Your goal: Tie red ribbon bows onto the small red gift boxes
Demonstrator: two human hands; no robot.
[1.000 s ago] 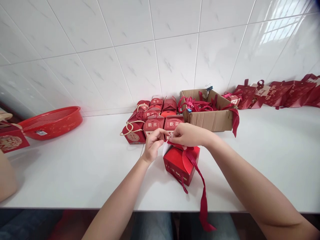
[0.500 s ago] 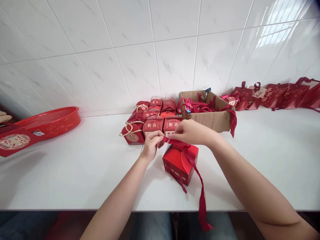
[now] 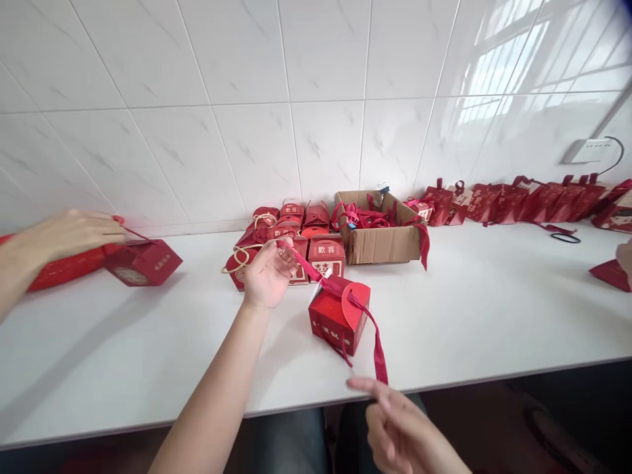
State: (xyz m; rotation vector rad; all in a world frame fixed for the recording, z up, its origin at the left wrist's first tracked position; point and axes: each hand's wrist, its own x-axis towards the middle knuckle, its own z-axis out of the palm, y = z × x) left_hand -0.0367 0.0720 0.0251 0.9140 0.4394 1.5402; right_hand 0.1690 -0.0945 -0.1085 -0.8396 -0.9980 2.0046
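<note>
A small red gift box [image 3: 336,319] stands on the white table [image 3: 148,329] in front of me. A dark red ribbon [image 3: 378,345] runs through its top. My left hand [image 3: 266,273] pinches the ribbon's upper end, raised to the left of the box. The other end of the ribbon hangs down over the table's front edge. My right hand [image 3: 395,424] is low, below that edge, with its fingers apart and nothing in them, close to the hanging end.
Several finished red boxes [image 3: 291,234] stand by the tiled wall. A cardboard carton [image 3: 378,240] of ribbons is beside them. More red bags [image 3: 518,197] line the wall at the right. At the left another person's hand [image 3: 69,234] holds a red box [image 3: 143,263].
My right hand let go of the ribbon at the box top and dropped below the table edge. My left hand lifted the ribbon end. The view swung right; another person's hand with a box came in.
</note>
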